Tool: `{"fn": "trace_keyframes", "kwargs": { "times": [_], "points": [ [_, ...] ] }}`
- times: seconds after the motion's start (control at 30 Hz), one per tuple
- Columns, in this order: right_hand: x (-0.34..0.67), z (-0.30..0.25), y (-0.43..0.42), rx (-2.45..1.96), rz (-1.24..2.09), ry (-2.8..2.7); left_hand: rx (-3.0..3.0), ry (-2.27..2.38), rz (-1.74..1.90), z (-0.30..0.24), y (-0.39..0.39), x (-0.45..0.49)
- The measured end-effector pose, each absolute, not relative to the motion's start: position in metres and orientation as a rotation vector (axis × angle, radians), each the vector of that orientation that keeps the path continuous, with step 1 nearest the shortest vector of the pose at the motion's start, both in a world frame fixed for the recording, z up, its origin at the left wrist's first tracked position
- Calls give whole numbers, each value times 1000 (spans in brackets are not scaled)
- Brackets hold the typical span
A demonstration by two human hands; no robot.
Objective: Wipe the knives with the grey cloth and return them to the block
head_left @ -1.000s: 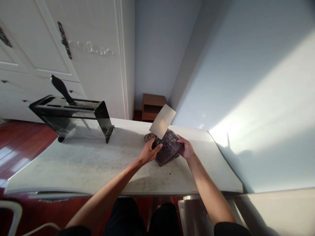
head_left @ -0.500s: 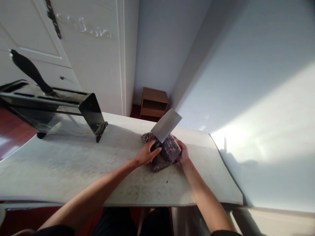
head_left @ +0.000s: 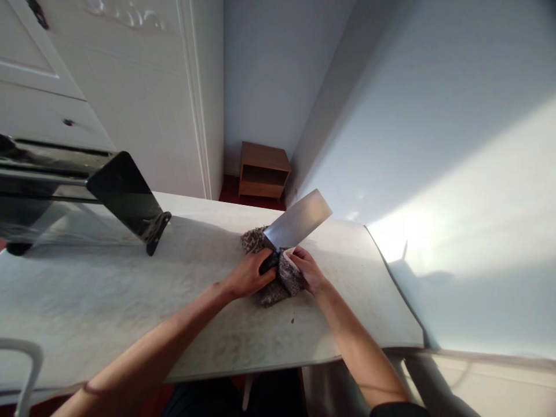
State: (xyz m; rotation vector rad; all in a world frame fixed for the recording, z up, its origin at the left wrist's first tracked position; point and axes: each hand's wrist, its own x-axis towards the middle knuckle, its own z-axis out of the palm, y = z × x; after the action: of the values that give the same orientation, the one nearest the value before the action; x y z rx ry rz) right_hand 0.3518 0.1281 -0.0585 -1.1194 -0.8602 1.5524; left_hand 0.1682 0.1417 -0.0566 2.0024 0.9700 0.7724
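At the near edge of the white table [head_left: 130,301], two bare forearms reach in from below, and both meet at one bundle a little right of the middle of the tabletop. The left hand [head_left: 245,278] is closed round the dark handle of a cleaver [head_left: 297,219], fingers wrapped tight, so that the broad steel blade rises from the fist and slants up and away to the right, its flat face catching the light. The right hand [head_left: 306,269] lies just beside it, its fingers bent over and pinching a fold of the speckled grey-brown cloth [head_left: 278,278], close under the heel of the blade. The cloth sits bunched on the table beneath and between the two hands, with one ragged corner sticking out behind the left knuckles. A small dark speck lies on the table just in front of the bundle. Farther back and well to the left stands a black knife rack [head_left: 121,197] with a clear front, resting on the table's far side. Behind it rises a white panelled wardrobe [head_left: 143,98]. Beyond the table, in the corner of the room, a small brown wooden cabinet [head_left: 263,171] stands on the floor against the pale wall.
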Motion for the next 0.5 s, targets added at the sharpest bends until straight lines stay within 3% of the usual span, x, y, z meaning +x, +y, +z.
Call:
{"fn": "trace_keyframes", "kwargs": {
  "times": [0.5],
  "points": [
    [346, -63, 134, -1100, 1292, -642, 2110, 931, 569, -49, 164, 148]
  ]
}}
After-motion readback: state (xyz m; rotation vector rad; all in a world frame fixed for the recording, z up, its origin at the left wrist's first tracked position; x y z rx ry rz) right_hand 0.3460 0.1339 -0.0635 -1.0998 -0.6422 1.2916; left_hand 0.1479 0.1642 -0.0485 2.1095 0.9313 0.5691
